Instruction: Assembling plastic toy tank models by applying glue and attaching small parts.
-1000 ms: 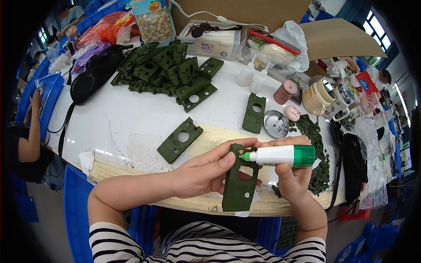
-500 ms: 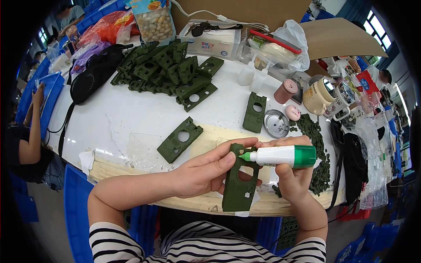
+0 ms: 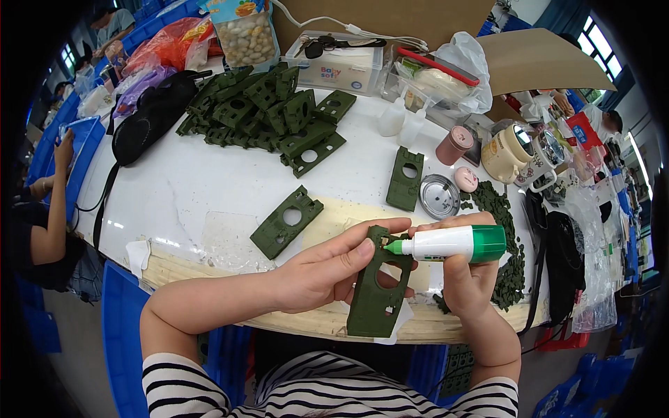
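My left hand (image 3: 327,268) grips a dark green plastic toy tank hull plate (image 3: 369,306) by its upper left edge, with the round hole facing up. My right hand (image 3: 467,282) is closed round a white glue bottle (image 3: 442,242) with a green end. The bottle lies level, its green nozzle pointing left and apparently touching the plate near its top. Two similar hull plates lie on the table: one plate (image 3: 268,235) left of my hands, another plate (image 3: 404,177) beyond them. Many more form a pile (image 3: 258,111) at the back left.
Small green parts (image 3: 505,216) are heaped at the right, beside a round metal tin (image 3: 440,196) and a pink lidded jar (image 3: 454,145). Farther right stands a cream mug (image 3: 503,153). A black bag (image 3: 150,122) lies at the left, and a clear plastic box (image 3: 338,66) stands behind.
The glue bottle has shifted slightly right and up, its nozzle staying by the plate's top. The plate's lower end has swung slightly left. Both hands keep their hold.
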`<state>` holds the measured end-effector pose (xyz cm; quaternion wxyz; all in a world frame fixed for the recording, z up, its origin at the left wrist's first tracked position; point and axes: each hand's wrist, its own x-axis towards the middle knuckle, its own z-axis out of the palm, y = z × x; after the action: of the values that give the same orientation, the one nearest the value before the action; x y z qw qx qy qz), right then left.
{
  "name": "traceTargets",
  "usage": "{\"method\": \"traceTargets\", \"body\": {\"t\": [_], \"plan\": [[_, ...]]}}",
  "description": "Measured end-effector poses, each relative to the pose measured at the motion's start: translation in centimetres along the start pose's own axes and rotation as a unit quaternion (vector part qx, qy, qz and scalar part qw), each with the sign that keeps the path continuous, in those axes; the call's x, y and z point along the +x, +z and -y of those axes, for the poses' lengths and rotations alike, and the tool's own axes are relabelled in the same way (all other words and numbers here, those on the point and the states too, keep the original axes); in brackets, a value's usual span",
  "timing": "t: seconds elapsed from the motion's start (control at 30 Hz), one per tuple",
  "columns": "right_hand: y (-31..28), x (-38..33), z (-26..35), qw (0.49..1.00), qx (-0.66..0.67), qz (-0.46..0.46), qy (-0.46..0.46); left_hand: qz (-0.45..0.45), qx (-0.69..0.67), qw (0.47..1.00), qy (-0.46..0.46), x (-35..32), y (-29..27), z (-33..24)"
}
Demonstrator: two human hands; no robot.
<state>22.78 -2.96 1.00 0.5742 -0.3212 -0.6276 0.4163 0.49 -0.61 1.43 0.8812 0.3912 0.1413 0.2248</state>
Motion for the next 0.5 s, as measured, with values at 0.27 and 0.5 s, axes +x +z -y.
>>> {"method": "traceTargets", "body": {"t": [0.27,0.5], "plan": [[0.3,0.1,0.4,1.000,-0.007,0.006,0.003,-0.001,0.008,1.000,0.007,0.1,-0.1,0.2],[0.5,0.5,0.7,0.995,0.094,0.032,0.007,-0.035,0.026,0.999,-0.019,-0.6,-0.4,-1.1]]}}
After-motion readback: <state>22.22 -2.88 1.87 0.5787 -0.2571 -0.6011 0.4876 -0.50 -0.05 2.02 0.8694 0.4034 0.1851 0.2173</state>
